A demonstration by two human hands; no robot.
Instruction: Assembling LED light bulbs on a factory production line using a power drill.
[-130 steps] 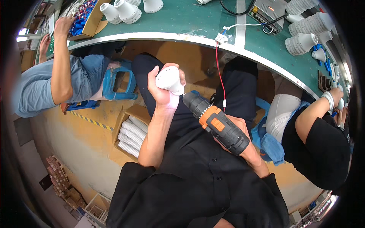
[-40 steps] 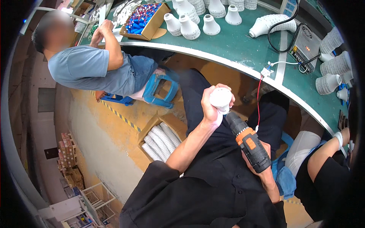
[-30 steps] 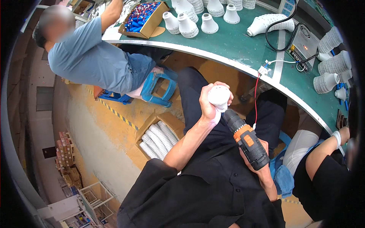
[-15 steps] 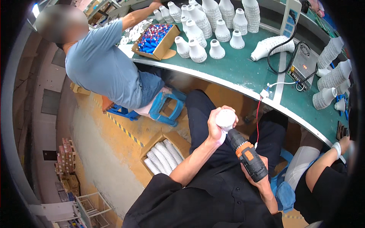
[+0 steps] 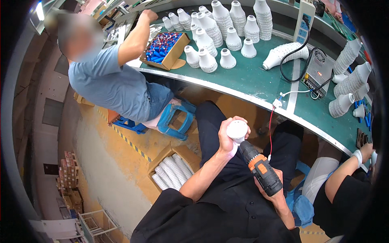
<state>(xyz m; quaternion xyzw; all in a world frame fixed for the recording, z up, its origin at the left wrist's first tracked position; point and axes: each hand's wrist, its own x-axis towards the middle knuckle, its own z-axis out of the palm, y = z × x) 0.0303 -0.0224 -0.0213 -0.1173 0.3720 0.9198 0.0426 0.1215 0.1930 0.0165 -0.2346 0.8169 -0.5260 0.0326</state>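
Note:
Above my lap, my left hand (image 5: 227,138) wraps round a white cone-shaped plastic housing (image 5: 237,129), its round, flat end facing up. My right hand (image 5: 270,187) grips a black and orange cordless drill (image 5: 261,168) by its handle, which the drill body mostly hides. The chuck points up and to the left, close against the lower side of the housing. A pinkish glow falls on my left wrist beside the chuck. Whether the drill tip touches the housing cannot be made out.
A green workbench (image 5: 251,81) carries stacked white housings (image 5: 221,24), a carton of blue cylinders with red wires (image 5: 164,50) and a metal power supply (image 5: 320,71). Red wire (image 5: 270,133) hangs off its edge. Beside my left arm stands a box of stacked white parts (image 5: 172,172). Co-workers sit on both sides.
The co-worker on the left has drawn an arm back from the far bench and bent it. My hands, the housing and the drill keep nearly the same pose; the whole view has shifted slightly.

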